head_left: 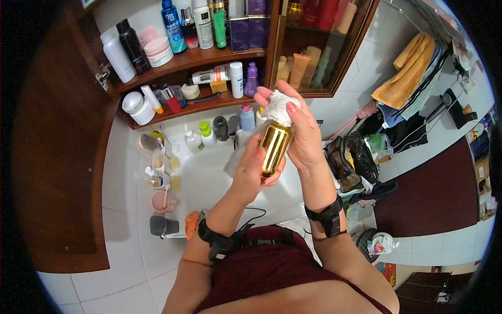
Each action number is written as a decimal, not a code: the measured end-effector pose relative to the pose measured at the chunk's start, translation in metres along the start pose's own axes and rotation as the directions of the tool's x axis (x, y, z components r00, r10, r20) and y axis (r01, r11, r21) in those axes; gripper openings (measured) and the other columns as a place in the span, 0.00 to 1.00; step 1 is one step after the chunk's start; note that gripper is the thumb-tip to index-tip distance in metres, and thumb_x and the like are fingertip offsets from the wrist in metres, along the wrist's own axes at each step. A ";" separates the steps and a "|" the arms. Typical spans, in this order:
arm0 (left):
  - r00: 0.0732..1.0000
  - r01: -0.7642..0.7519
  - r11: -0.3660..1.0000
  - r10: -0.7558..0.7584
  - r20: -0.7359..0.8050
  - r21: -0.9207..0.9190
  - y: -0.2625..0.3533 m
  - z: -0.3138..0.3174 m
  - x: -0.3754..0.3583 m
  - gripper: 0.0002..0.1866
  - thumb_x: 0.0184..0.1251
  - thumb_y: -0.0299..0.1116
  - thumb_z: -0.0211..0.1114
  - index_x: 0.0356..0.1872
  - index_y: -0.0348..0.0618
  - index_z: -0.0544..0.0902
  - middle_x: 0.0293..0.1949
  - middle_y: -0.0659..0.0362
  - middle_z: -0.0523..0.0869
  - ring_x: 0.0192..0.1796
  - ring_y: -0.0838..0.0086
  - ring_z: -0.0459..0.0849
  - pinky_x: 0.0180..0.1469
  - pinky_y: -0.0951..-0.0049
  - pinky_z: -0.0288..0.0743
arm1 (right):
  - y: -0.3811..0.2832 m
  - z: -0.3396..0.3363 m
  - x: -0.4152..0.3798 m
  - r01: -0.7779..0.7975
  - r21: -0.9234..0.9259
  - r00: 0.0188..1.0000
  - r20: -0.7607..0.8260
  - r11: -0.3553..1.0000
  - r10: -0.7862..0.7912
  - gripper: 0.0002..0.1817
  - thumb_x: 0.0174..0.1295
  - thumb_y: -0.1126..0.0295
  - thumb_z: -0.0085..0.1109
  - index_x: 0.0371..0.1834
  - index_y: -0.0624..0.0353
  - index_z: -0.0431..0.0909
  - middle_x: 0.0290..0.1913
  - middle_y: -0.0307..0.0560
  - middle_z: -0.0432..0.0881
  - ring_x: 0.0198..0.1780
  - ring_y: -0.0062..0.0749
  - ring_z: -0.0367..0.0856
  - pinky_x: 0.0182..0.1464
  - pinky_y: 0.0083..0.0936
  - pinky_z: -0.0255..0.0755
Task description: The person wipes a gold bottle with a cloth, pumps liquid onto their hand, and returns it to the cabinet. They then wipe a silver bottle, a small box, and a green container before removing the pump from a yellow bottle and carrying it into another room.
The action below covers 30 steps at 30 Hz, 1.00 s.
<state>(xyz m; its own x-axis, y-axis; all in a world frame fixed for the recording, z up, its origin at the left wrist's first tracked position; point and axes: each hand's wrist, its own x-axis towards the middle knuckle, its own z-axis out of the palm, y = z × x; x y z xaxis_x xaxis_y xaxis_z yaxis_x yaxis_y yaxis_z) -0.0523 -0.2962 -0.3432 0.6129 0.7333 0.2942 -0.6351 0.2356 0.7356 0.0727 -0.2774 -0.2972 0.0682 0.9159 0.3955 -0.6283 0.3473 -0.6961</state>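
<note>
A shiny gold bottle [275, 149] is tilted in front of me over the washbasin, its upper end leaning to the right. My left hand [253, 165] wraps round its lower body. At the bottle's top, my right hand [305, 136] cups a crumpled white cloth [280, 107], with the thumb pressed on it and the fingers behind. The cloth covers the bottle's upper end, so the cap or neck is hidden.
The white basin [209, 175] lies below my hands. Behind it, a wooden shelf [209, 55] carries bottles and jars; pump bottles [207, 134] stand on the basin's back edge. An open cabinet door [57, 146] is at left, black bags [353, 159] and a hanging orange towel [402, 73] at right.
</note>
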 end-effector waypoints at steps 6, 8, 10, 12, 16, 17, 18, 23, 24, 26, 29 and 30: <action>0.992 0.124 0.929 -0.121 0.029 -0.349 0.012 -0.013 0.005 0.30 0.69 0.62 0.43 0.51 0.45 0.69 0.28 0.59 0.74 0.14 0.85 0.59 0.16 0.84 0.53 | 0.023 -0.026 -0.031 -0.182 0.083 0.976 0.138 0.980 0.170 0.25 0.65 0.73 0.47 0.66 0.65 0.59 0.63 0.53 0.70 0.64 0.35 0.69 0.66 0.31 0.61; 0.995 0.098 0.967 -0.095 0.025 -0.234 0.016 -0.022 0.004 0.27 0.70 0.58 0.45 0.53 0.45 0.66 0.33 0.56 0.77 0.15 0.85 0.61 0.17 0.85 0.55 | 0.027 -0.034 -0.036 -0.207 0.011 0.971 0.120 0.978 0.204 0.25 0.64 0.75 0.47 0.66 0.65 0.60 0.64 0.53 0.69 0.63 0.34 0.69 0.66 0.30 0.61; 0.993 -0.027 0.998 0.033 -0.111 0.056 0.011 -0.016 0.003 0.25 0.70 0.56 0.47 0.54 0.46 0.65 0.32 0.57 0.76 0.16 0.85 0.61 0.17 0.85 0.54 | 0.022 -0.032 -0.038 -0.269 -0.166 0.961 0.019 0.949 0.276 0.26 0.64 0.75 0.47 0.66 0.65 0.60 0.64 0.54 0.69 0.63 0.35 0.69 0.66 0.30 0.61; 0.981 -0.103 0.975 0.133 -0.141 0.199 0.007 -0.019 0.001 0.22 0.69 0.46 0.56 0.56 0.47 0.61 0.35 0.58 0.77 0.20 0.84 0.64 0.19 0.84 0.57 | 0.008 -0.026 -0.032 -0.157 -0.033 0.987 -0.021 0.987 0.157 0.27 0.64 0.74 0.48 0.67 0.65 0.58 0.65 0.55 0.67 0.64 0.35 0.69 0.66 0.30 0.61; 0.925 -0.290 0.760 0.379 -0.033 0.582 0.000 -0.017 0.005 0.24 0.65 0.32 0.62 0.56 0.44 0.60 0.44 0.59 0.76 0.38 0.81 0.73 0.37 0.83 0.69 | -0.015 -0.012 -0.009 0.103 0.258 0.988 0.083 0.961 -0.129 0.31 0.65 0.69 0.53 0.69 0.64 0.52 0.67 0.55 0.64 0.64 0.41 0.69 0.65 0.33 0.62; 0.920 -0.314 0.736 0.393 -0.001 0.599 -0.002 -0.015 0.005 0.24 0.65 0.29 0.62 0.56 0.44 0.59 0.45 0.58 0.75 0.41 0.80 0.73 0.42 0.81 0.69 | -0.018 -0.004 -0.006 0.121 0.122 0.989 0.073 0.985 -0.131 0.32 0.65 0.67 0.54 0.70 0.63 0.53 0.67 0.56 0.63 0.64 0.43 0.68 0.65 0.35 0.63; 0.914 -0.336 0.712 0.405 0.031 0.616 -0.004 -0.014 0.005 0.24 0.65 0.27 0.62 0.55 0.43 0.59 0.47 0.57 0.75 0.45 0.79 0.74 0.47 0.78 0.69 | -0.019 0.004 -0.004 0.136 -0.017 0.989 0.062 0.991 -0.134 0.33 0.65 0.65 0.55 0.70 0.63 0.53 0.68 0.56 0.63 0.65 0.44 0.68 0.64 0.36 0.64; 0.998 -0.061 0.982 0.062 0.000 0.180 0.011 -0.012 0.000 0.18 0.72 0.44 0.52 0.49 0.43 0.60 0.32 0.56 0.77 0.23 0.84 0.70 0.23 0.84 0.64 | -0.012 0.006 -0.006 0.028 -0.093 0.994 0.111 0.995 -0.017 0.36 0.63 0.61 0.59 0.69 0.62 0.54 0.67 0.57 0.64 0.65 0.44 0.68 0.64 0.34 0.65; 0.992 -0.036 0.958 0.068 -0.106 0.284 0.013 0.003 0.000 0.25 0.71 0.58 0.42 0.44 0.43 0.64 0.22 0.59 0.73 0.14 0.86 0.58 0.15 0.83 0.51 | -0.011 0.002 -0.007 -0.021 0.025 0.989 0.150 0.999 0.017 0.34 0.64 0.69 0.55 0.70 0.64 0.50 0.63 0.50 0.70 0.63 0.39 0.70 0.65 0.31 0.62; 0.996 0.089 0.996 -0.089 -0.001 -0.016 0.016 -0.004 -0.002 0.28 0.69 0.63 0.39 0.41 0.44 0.67 0.19 0.61 0.70 0.12 0.85 0.57 0.15 0.83 0.52 | -0.004 -0.002 -0.013 -0.055 0.070 0.982 0.183 0.996 0.041 0.33 0.63 0.69 0.56 0.69 0.64 0.54 0.62 0.49 0.71 0.63 0.35 0.70 0.65 0.30 0.61; 0.986 0.154 0.929 -0.121 0.117 -0.335 0.017 -0.008 0.002 0.34 0.67 0.67 0.35 0.43 0.44 0.73 0.15 0.65 0.63 0.11 0.84 0.53 0.13 0.83 0.49 | 0.022 -0.019 -0.033 -0.094 0.027 0.991 0.094 0.995 0.091 0.28 0.61 0.75 0.55 0.66 0.62 0.63 0.60 0.44 0.72 0.59 0.27 0.71 0.63 0.26 0.62; 0.988 0.151 0.936 -0.130 0.086 -0.317 0.014 -0.009 0.002 0.35 0.68 0.66 0.35 0.44 0.43 0.74 0.15 0.65 0.62 0.10 0.84 0.53 0.12 0.83 0.48 | 0.023 -0.019 -0.036 -0.086 -0.006 0.996 0.031 0.996 0.086 0.26 0.60 0.77 0.53 0.65 0.62 0.65 0.59 0.44 0.74 0.58 0.27 0.72 0.63 0.25 0.62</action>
<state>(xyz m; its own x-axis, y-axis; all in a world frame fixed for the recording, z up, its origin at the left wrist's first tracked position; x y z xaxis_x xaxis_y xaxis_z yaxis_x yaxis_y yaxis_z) -0.0644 -0.2851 -0.3378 0.7287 0.6385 0.2476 -0.6511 0.5338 0.5396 0.0704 -0.2984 -0.3382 -0.0100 0.9359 0.3521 -0.6268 0.2685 -0.7314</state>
